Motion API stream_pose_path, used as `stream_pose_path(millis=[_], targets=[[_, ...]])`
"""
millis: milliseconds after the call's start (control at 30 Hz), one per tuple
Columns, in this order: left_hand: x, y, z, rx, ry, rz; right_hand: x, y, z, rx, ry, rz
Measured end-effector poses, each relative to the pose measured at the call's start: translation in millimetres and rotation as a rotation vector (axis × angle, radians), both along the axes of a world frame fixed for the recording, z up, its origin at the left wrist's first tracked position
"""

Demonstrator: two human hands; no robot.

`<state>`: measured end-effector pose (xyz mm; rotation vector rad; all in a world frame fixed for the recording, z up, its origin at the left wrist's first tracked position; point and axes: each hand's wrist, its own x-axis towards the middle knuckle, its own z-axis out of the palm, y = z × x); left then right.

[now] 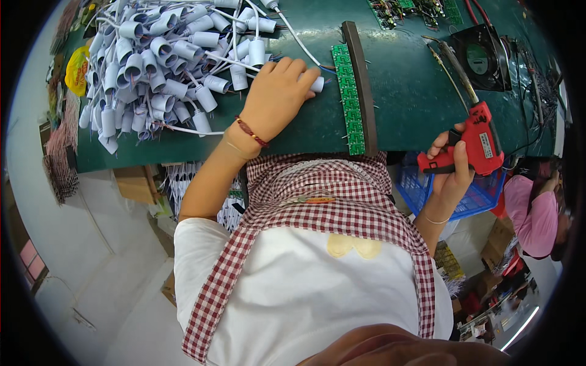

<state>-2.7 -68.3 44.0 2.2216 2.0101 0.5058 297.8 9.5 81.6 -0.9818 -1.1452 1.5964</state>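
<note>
My left hand [278, 97] is closed around a white plastic cylinder [318, 84], mostly hidden under the fingers. Thin wires reach from that cylinder toward a strip of small green circuit boards [348, 100]. The strip lies lengthwise along a dark brown bar [361, 85] on the table. My right hand [455, 161] grips a red soldering gun [482, 143] by its handle, over the table's near edge. Its metal barrel points up and away to the left, apart from the boards. Left of my left hand lies a big heap of white cylinders with cables [162, 67].
A black fan [479, 58] stands on the green table [403, 122] at the far right, near tangled wires. Populated circuit boards [412, 12] lie at the back. Below the right edge is a blue plastic basket [473, 204]. Someone in a pink sleeve [531, 213] is at right.
</note>
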Motion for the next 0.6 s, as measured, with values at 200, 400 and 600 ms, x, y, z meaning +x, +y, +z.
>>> stream_pose_path(millis=[200,400,600], targets=[[-1.8,32.3,11.4,0.066,-0.161,0.050,-12.0,2.3,6.8,-0.032,0.022,0.016],[0.3,50.3,16.9,-0.136,-0.757,0.101,-28.1,8.1,13.7,-0.090,0.018,0.036],[55.2,31.4,53.6,-0.059,-1.183,0.182,-77.3,10.1,33.9,-0.054,-0.114,0.100]])
